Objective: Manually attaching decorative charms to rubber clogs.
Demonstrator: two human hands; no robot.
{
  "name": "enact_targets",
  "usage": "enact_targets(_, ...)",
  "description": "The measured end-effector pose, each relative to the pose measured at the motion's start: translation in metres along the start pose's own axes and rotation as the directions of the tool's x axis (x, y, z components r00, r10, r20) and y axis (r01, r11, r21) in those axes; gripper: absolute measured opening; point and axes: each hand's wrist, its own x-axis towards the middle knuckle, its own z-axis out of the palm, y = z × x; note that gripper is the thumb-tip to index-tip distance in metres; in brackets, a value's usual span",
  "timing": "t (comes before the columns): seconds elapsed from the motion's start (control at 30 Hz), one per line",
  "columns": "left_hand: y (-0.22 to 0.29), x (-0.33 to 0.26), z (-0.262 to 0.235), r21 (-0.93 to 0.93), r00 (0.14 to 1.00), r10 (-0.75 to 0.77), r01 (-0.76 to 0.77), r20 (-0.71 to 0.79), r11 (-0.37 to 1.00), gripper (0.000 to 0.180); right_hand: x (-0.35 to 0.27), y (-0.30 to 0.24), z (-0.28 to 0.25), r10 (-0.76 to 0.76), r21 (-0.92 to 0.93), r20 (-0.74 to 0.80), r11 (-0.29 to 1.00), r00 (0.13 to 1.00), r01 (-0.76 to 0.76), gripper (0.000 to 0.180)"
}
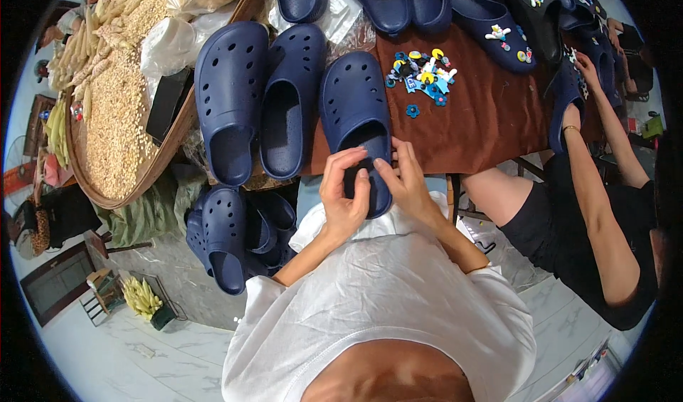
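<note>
A navy blue clog (353,103) with round holes lies toe away from me, its heel end near my lap. My left hand (344,194) curls over the left rim of its foot opening, the thumb bent inward. On the opposite rim, my right hand (410,185) grips with thumb and fingers. Whether a small piece sits between my fingertips cannot be made out. Just right of the clog, a pile of small colourful shoe charms (427,75) rests on a brown cloth (491,110). A lone blue flower charm (413,111) lies nearer me.
Two more navy clogs (231,89) stand at my left, with others hanging below. A large woven tray (131,199) of pale kernels is farther left. Decorated clogs (498,35) line the far right. Beside me on the right, a person's hand (588,71) touches a charm-covered clog (567,110).
</note>
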Motion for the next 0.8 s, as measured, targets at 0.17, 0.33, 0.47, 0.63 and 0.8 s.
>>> enact_targets(0.17,-0.001,0.001,0.005,-0.032,0.979,-0.170,0.174,0.111,0.984,0.038,0.029,-0.023,-0.040,-0.082,-0.229,-0.055,0.971,0.995,0.067,0.029)
enact_targets(0.33,-0.005,0.006,0.027,-0.227,0.960,-0.269,0.281,0.083,0.932,0.045,0.067,-0.002,-0.057,-0.350,-0.512,-0.159,0.829,0.923,0.226,0.024)
enact_targets(0.47,-0.012,0.019,0.038,-0.565,0.835,-0.534,0.508,0.136,0.650,0.043,0.074,0.003,-0.053,-0.434,-0.657,-0.079,0.700,0.898,0.280,0.025)
enact_targets(0.63,-0.012,0.039,0.045,-0.824,0.685,-0.714,0.483,0.146,0.295,0.030,0.075,-0.003,-0.044,-0.207,-0.331,-0.175,0.933,0.962,0.141,0.023)
enact_targets(0.8,-0.009,0.049,0.049,-0.839,0.677,-0.724,0.467,0.137,0.278,0.026,0.082,-0.014,-0.036,-0.194,-0.063,-0.198,0.981,0.961,0.185,0.018)
